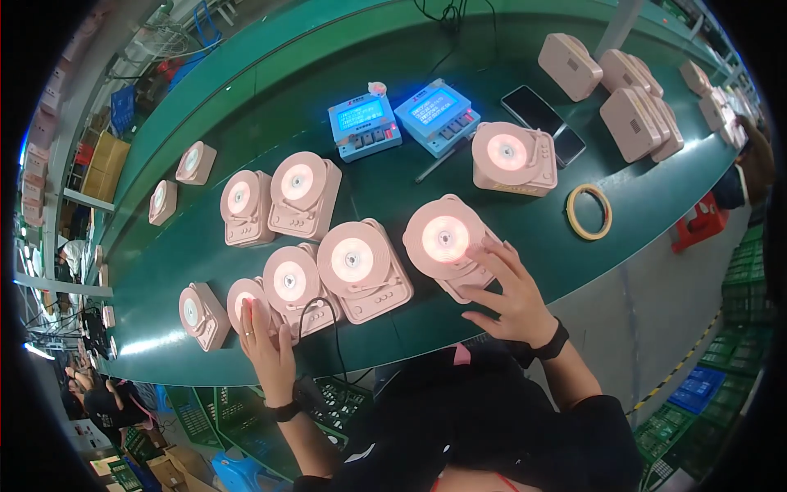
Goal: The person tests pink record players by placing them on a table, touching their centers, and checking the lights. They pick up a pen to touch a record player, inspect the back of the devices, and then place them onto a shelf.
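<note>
Several pink toy record players with round, lit discs stand on the green table. My right hand (515, 297) has its fingers spread over the lower right side of one record player (434, 232), touching its disc edge and body. Farther left, my left hand (269, 353) reaches up with fingers stretched out, resting on another record player (243, 293) and covering part of it. Between the hands stand two more glowing record players, one larger in view (354, 261) and one beside it (288, 279). A thin black cable (336, 328) loops close to my left hand.
Two blue testers with lit screens (366, 123) (437, 115) stand at the back, near a dark phone (537, 115). A yellow tape roll (571, 215) lies at right. Pink cases (631, 123) stand farther right, where another person's hand (754, 143) shows. Green crates (238, 418) sit below the table.
</note>
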The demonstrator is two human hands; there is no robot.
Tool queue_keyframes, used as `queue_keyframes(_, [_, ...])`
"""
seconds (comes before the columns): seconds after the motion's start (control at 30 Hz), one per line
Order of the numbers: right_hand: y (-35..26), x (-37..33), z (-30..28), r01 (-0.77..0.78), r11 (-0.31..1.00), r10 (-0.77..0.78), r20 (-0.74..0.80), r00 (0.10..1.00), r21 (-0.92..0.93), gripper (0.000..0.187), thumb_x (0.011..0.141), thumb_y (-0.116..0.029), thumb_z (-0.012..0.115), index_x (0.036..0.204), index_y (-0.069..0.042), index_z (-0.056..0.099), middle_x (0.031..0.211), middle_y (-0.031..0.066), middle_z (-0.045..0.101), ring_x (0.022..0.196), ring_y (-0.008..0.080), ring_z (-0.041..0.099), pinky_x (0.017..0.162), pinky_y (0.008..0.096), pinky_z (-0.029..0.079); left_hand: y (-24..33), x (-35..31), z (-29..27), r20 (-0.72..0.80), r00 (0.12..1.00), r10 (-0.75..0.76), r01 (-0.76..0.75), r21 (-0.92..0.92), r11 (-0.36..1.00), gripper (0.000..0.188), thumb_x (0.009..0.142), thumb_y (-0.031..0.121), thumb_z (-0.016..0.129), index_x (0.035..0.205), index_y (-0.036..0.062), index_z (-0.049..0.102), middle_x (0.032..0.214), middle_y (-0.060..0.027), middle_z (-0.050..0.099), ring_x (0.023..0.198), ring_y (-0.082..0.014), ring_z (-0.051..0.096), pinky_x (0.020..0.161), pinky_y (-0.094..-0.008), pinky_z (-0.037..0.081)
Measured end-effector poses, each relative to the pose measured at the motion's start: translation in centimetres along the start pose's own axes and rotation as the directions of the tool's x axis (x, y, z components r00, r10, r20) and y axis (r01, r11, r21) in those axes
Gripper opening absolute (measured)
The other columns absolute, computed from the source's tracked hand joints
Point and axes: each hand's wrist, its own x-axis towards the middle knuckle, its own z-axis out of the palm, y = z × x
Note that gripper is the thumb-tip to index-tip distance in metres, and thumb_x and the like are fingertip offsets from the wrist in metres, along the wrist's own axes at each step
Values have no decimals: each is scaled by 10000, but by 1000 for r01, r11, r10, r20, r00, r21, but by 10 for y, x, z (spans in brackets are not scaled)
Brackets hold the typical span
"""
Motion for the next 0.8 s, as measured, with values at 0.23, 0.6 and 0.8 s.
queue_keyframes(0.23, [3,-4,11,-15,999,14,-26,1000,-44,340,606,-188,833,918,-178,698,1307,115,559,1294,380,438,1092,569,268,13,18,-7,-96,995,-34,14,-196,981,409,931,172,521,1294,-16,513,1342,-186,508,1245,-362,471,1039,-415,356])
queue_keyframes(0.6, [4,-7,21,-28,998,22,-122,992,-51,350,588,-159,856,878,-188,664,1288,96,580,1294,371,445,1106,572,233,88,38,-58,238,968,74,4,-309,951,262,846,241,660,926,-7,643,818,-153,671,785,-309,652,708,-375,480])
queue_keyframes(0.8, [6,-4,22,0,1000,-1,-101,995,-13,359,585,-157,851,891,-176,663,1287,97,580,1289,372,450,1090,577,261,108,39,-61,646,757,93,-14,-126,992,277,767,290,717,730,21,664,651,-107,656,640,-288,652,608,-379,499])
